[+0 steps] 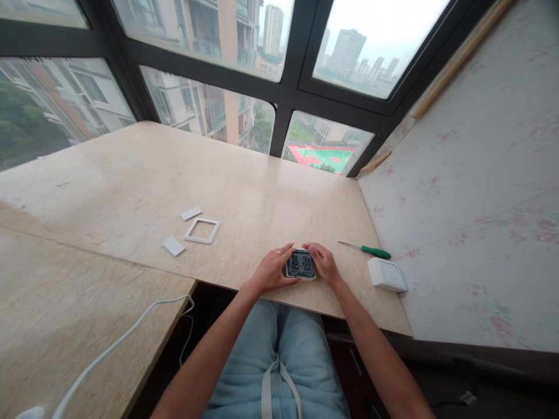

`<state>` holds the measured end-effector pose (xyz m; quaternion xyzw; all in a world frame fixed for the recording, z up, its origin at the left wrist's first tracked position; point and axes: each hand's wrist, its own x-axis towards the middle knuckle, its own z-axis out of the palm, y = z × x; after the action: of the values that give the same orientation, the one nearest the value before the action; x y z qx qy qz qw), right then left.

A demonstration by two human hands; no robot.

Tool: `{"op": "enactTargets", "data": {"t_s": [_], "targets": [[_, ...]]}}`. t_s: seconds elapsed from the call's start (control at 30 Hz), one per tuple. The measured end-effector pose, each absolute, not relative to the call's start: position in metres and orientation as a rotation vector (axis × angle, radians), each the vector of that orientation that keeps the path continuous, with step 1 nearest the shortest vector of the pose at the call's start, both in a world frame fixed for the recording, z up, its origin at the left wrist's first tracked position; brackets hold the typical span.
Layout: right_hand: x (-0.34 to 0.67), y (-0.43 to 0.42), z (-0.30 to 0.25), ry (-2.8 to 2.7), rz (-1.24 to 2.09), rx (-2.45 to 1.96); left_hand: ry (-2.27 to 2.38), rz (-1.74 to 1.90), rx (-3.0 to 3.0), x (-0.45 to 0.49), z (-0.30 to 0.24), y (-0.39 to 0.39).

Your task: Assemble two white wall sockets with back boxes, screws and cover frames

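Near the front edge of the beige counter, both my hands are closed around a wall switch [301,265] with a white casing and an exposed dark inside. My left hand [274,270] grips its left side, the thumb along the near edge and the fingers at the far edge. From the right, my right hand [324,263] holds the other side with curled fingers near the far right corner. A white square frame [215,233] lies to the left, with two white rectangular cover plates [191,213] beside it.
To the right lies a green-handled screwdriver [375,252], its tip pointing left. Behind its handle end, a white switch box [386,274] stands against the flowered wall [471,233]. A white cable [126,334] crosses the lower left counter. Windows border the far side.
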<state>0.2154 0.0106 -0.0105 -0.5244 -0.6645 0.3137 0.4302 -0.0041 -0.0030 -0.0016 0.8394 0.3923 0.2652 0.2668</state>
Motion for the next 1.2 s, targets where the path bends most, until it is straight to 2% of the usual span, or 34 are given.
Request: {"op": "enactTargets", "data": {"t_s": [0.53, 0.7, 0.97, 1.1, 1.2], "targets": [[0.216, 0.021, -0.01, -1.465, 0.88, -1.305, 1.032, 0.726, 2.19, -0.006, -0.002, -0.004], [0.198, 0.04, 0.004, -1.392, 0.828, -1.313, 1.039, 0.715, 2.188, -0.007, -0.001, -0.004], [0.094, 0.092, 0.048, -1.811, 0.949, -1.103, 1.046, 0.776, 2.233, -0.003, -0.008, -0.004], [0.019, 0.124, 0.051, -2.29, 0.866, -1.078, 1.016, 0.821, 2.25, -0.001, -0.011, -0.002], [-0.034, 0.147, 0.047, -2.443, 0.836, -1.083, 0.99, 0.853, 2.259, 0.001, -0.014, -0.001]]}}
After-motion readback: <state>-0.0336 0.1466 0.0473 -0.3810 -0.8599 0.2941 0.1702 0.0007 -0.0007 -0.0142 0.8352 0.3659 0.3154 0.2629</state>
